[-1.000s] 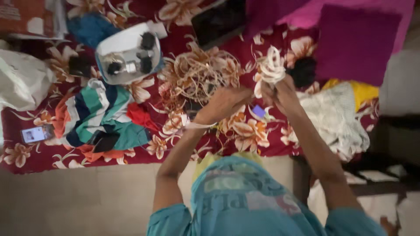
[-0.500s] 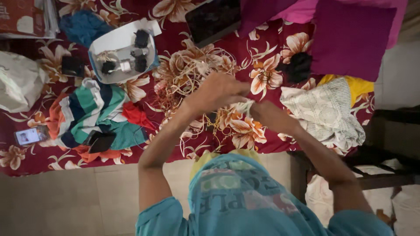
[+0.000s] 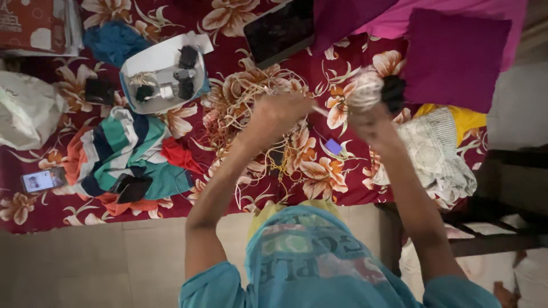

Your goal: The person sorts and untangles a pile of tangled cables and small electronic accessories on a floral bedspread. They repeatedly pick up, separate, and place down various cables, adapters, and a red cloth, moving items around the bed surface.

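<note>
A loose tangle of cream-coloured cord (image 3: 251, 105) lies spread on the red floral bedsheet (image 3: 319, 63). My right hand (image 3: 368, 122) is raised over the bed and grips a wound bundle of the same cord (image 3: 364, 90), blurred by motion. My left hand (image 3: 277, 114) is closed around the strand that runs from the tangle to the bundle. Both arms reach out over my raised knee in teal cloth (image 3: 302, 256).
A white tray with small dark parts (image 3: 162, 74), a striped cloth (image 3: 125, 148), a phone (image 3: 43, 179), a dark tablet (image 3: 279, 28), a purple cushion (image 3: 456, 54), a small blue card (image 3: 333, 146), a black clump (image 3: 394, 91) and a pale patterned cloth (image 3: 434, 154) lie on the bed.
My right hand has swung up and to the right with the cord bundle, away from my left hand. Half a second ago both hands were close together lower down.
</note>
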